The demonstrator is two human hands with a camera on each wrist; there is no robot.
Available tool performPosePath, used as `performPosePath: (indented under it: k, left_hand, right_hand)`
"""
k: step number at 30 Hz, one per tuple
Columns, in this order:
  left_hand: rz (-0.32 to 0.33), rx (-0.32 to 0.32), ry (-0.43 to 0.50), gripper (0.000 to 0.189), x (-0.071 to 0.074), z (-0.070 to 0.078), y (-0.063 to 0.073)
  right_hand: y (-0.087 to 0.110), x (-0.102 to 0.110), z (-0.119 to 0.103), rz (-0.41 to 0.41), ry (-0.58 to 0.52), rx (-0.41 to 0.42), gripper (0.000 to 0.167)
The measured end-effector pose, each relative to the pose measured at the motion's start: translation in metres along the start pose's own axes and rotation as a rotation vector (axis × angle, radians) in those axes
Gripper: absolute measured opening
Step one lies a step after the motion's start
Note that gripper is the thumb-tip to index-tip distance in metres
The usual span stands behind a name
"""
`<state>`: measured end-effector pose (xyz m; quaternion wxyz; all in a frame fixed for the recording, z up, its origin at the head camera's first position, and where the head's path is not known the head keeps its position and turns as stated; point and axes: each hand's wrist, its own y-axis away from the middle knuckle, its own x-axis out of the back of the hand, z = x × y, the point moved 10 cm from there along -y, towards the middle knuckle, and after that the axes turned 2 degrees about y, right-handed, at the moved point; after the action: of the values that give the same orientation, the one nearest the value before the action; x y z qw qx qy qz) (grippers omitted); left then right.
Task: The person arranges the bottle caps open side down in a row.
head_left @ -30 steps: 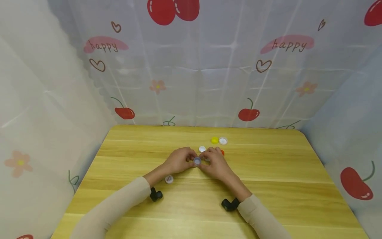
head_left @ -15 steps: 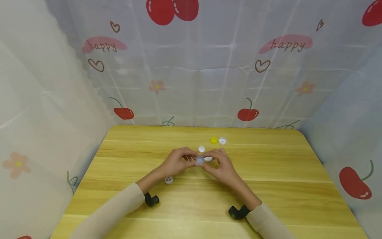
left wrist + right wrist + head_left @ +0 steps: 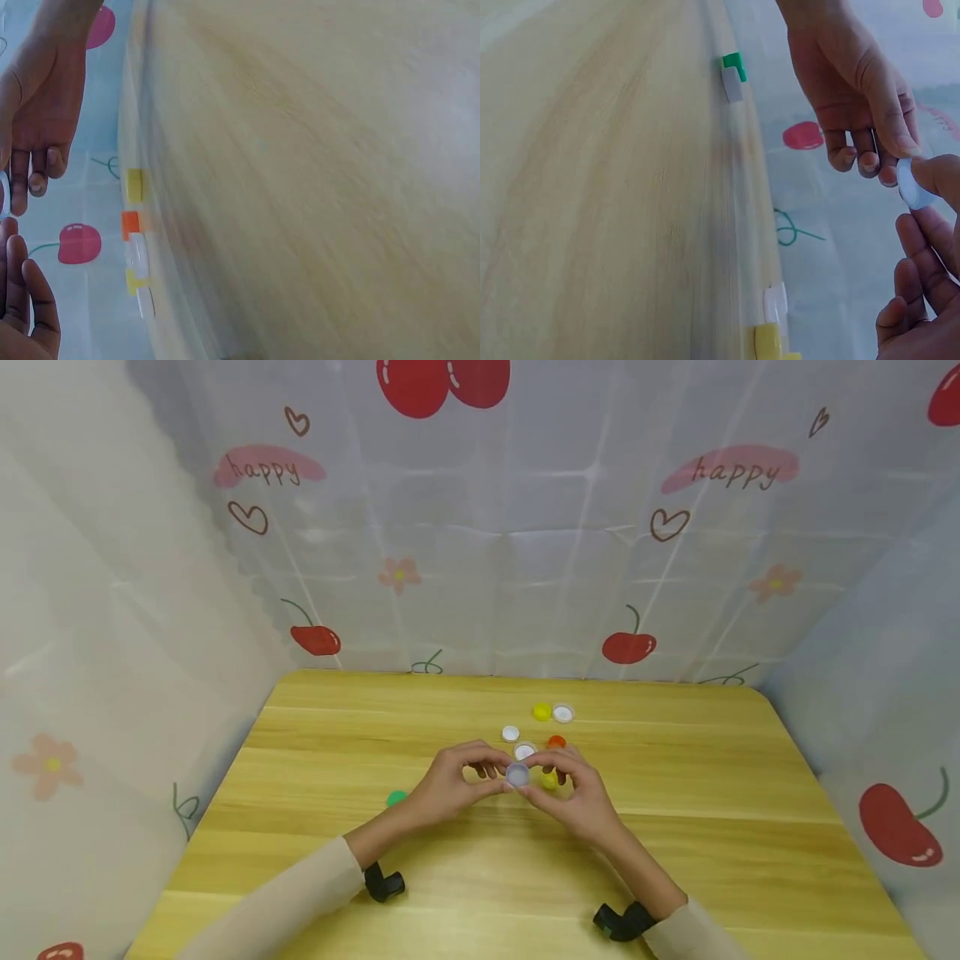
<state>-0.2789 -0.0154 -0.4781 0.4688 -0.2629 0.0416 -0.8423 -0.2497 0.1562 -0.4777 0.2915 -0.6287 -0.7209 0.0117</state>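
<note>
Between both hands, a small round whitish cap [image 3: 517, 775] is held up above the table, its round face toward the head camera. My left hand [image 3: 459, 783] pinches its left edge with thumb and fingertips. From the other side, my right hand [image 3: 583, 793] pinches the right edge. The right wrist view shows the cap [image 3: 913, 184] tilted between the two sets of fingertips. Just behind the hands lie a white cap [image 3: 525, 750] and an orange cap [image 3: 557, 742]. A yellow cap [image 3: 550, 780] is partly hidden by my right hand.
Farther back on the wooden table [image 3: 675, 752] are another white cap [image 3: 510, 734], a yellow cap [image 3: 542, 712] and a white one [image 3: 563, 713]. A green cap [image 3: 397, 797] lies by the left forearm; a pale piece [image 3: 733, 84] stands against it. Printed curtains surround the table.
Both hands have lifted the whitish cap and shifted it right and nearer me. The green cap has come into view by my left forearm; the marked white cap there is now hidden.
</note>
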Motion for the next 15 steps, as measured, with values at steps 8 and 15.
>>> performPosePath:
  k: [8, 15]
  left_hand:
    - [-0.001, -0.029, 0.001, 0.026, -0.0045, 0.0051, 0.0010]
    - [0.004, -0.021, 0.008, 0.025, -0.0052, 0.0068, 0.0034]
  right_hand:
    - [0.0064, 0.0030, -0.0017, 0.019, -0.021, 0.034, 0.035]
    - [0.0086, 0.0025, -0.0030, 0.004, -0.027, 0.048, 0.034]
